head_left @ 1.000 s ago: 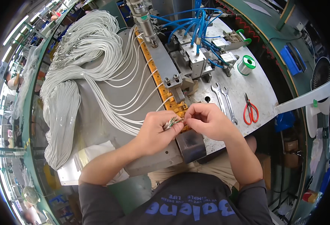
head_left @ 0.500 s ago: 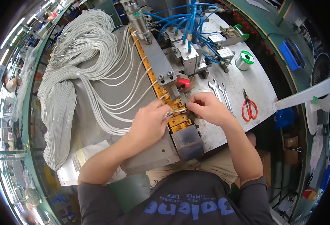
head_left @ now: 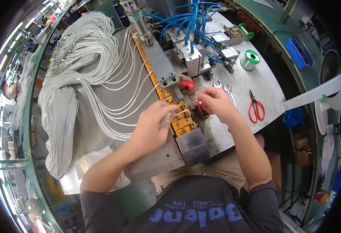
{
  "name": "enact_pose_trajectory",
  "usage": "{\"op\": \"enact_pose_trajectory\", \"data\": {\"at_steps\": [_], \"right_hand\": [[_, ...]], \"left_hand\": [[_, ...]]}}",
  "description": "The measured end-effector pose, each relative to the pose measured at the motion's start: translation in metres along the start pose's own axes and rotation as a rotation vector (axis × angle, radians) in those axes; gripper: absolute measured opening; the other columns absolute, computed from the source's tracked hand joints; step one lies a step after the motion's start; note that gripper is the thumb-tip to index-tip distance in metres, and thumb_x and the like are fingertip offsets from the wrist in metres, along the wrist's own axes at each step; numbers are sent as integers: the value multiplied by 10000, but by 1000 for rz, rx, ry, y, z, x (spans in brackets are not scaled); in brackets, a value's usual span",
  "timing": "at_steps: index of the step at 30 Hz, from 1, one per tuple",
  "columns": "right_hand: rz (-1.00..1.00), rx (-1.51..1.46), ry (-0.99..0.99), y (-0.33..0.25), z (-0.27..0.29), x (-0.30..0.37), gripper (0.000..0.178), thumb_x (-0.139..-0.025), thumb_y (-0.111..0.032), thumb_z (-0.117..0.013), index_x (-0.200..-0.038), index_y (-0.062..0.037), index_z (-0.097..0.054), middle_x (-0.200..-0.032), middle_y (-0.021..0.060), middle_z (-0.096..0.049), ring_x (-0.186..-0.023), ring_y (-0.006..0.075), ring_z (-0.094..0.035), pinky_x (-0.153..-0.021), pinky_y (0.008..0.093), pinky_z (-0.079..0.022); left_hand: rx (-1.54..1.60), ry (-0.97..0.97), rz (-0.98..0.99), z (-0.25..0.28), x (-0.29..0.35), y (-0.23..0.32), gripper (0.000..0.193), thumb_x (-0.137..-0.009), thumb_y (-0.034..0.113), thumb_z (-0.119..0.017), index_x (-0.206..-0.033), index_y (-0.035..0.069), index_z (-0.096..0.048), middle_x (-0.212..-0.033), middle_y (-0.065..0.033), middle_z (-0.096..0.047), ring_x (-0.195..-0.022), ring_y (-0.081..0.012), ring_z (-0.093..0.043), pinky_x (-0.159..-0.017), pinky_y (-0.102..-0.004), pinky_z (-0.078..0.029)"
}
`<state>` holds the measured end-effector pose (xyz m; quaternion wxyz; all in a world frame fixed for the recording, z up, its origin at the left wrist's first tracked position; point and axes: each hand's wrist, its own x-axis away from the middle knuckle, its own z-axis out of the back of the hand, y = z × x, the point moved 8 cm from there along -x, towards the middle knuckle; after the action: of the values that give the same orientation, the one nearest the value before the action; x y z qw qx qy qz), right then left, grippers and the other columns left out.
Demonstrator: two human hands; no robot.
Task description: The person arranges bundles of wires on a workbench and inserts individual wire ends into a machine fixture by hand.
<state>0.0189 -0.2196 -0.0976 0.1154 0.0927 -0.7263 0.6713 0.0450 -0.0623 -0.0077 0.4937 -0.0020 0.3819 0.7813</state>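
Observation:
My left hand [head_left: 152,123] is over the near end of a long yellow fixture strip [head_left: 183,123], its fingers curled around a white cable [head_left: 181,113]. The cable's end lies across one of the strip's blocks. A shiny, translucent patch by these fingers is too blurred to name. To the right of the strip, my right hand [head_left: 218,104] is raised with thumb and fingers pinched together. Whatever is between them is hidden. A small red light spot shows at its fingertips. Just beyond both hands, a metal press head [head_left: 168,75] overhangs the strip, with a red-lit part [head_left: 186,84] beside it.
A large bundle of white cables [head_left: 89,50] covers the left side, with strands looping to the strip. Blue air hoses [head_left: 195,23] run over the machine. A solder spool [head_left: 250,60], wrenches [head_left: 228,91] and red-handled scissors [head_left: 256,108] lie right. A metal box [head_left: 193,145] caps the strip's near end.
My right hand has lifted away from the strip, up and slightly right. The left fingers have shifted slightly back to the left from the cable's end. The red spot has appeared.

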Motion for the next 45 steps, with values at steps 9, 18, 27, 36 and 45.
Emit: {"op": "enact_pose_trajectory", "data": {"at_steps": [9, 18, 27, 36, 45], "right_hand": [[250, 177, -54, -44, -37, 22, 109, -856, -86, -604, -885, 19, -609, -666, -17, -555, -592, 19, -485, -514, 196, -383], [124, -52, -135, -47, -36, 32, 106, -845, -77, -614, -877, 24, -611, -699, 0, -586, -593, 33, -512, -526, 198, -412], [170, 140, -103, -46, -30, 33, 104, -849, -75, -606, -867, 27, -621, -684, 3, -590, -567, 42, -510, -509, 200, -410], [382, 304, 35, -63, -48, 47, 133, -809, -105, -577, -807, 27, -591, -675, 121, -627, -596, 152, -571, -572, 292, -456], [286, 104, -171, -52, -47, 39, 159, -802, -131, -593, -797, 28, -598, -641, 88, -598, -610, 127, -544, -580, 281, -445]], "left_hand": [[448, -190, 549, -7, 2, -21, 146, -870, 41, -576, -987, -4, -651, -770, -29, -637, -760, -52, -550, -690, -242, -453], [273, -99, 321, 2, -5, -4, 116, -861, 86, -620, -902, -18, -653, -730, -11, -621, -621, -33, -463, -554, -218, -395], [408, -273, 505, -17, 2, -11, 129, -861, 111, -629, -845, -12, -665, -641, -19, -611, -597, -36, -468, -542, -242, -413], [129, -111, 260, 1, 1, 14, 85, -820, 55, -624, -850, -22, -642, -663, -113, -617, -584, -176, -584, -574, -285, -455], [511, -265, 586, -15, 15, -4, 67, -810, 47, -614, -822, -17, -630, -685, -118, -607, -614, -213, -583, -577, -306, -450]]}}
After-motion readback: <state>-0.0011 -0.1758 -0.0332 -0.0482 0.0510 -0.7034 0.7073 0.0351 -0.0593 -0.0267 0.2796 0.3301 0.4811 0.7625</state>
